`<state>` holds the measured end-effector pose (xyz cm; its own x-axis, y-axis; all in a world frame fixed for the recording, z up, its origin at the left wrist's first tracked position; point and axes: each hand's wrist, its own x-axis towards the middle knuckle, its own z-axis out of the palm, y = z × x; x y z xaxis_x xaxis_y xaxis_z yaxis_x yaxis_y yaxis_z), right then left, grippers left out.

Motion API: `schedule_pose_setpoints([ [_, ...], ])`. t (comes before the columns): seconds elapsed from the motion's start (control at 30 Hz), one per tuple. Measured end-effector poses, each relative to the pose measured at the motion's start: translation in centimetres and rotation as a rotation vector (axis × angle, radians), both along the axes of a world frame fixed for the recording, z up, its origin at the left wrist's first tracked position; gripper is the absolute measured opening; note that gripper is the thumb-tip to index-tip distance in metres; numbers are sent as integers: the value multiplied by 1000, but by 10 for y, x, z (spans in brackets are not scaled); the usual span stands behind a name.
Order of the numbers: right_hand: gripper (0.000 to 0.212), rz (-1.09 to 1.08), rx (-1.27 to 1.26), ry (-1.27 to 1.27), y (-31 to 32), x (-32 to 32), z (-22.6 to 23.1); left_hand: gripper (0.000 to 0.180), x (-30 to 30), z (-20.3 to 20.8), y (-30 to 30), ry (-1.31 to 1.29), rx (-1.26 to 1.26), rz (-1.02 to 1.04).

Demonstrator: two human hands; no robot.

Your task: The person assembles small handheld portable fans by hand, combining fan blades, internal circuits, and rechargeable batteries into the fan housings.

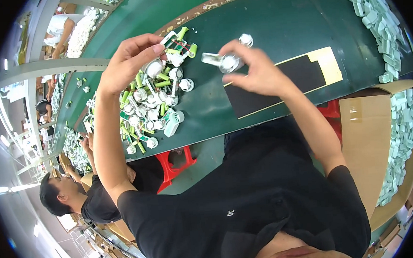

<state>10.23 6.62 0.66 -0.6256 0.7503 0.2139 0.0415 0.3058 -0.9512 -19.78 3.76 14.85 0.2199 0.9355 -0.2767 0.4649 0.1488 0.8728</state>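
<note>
My left hand is raised over a heap of parts, its thumb and fingers closed on a white plastic assembly with light-green cylinders and thin red wires. The fingers hide part of that assembly. To the right, my right hand curls its thumb and fingers around a white and pale-green plastic piece, round at one end with a flat handle-like end pointing left. This piece is slightly blurred. Just beyond it on the table stands a small white round part. Below my left hand lies the heap of similar wired assemblies.
A black mat with a yellow edge lies on the green table. Pale-green plastic shells are piled at the far right, with more in a cardboard box. A co-worker sits to the left, near a red stool.
</note>
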Motion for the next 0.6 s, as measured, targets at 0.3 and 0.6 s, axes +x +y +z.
schedule_pose_setpoints([
  [0.3, 48, -26, 347, 76, 32, 0, 57, 51, 73, 45, 19, 654, 229, -293],
  [0.6, 45, 63, 251, 4, 38, 48, 72, 130, 151, 46, 56, 492, 272, -279],
])
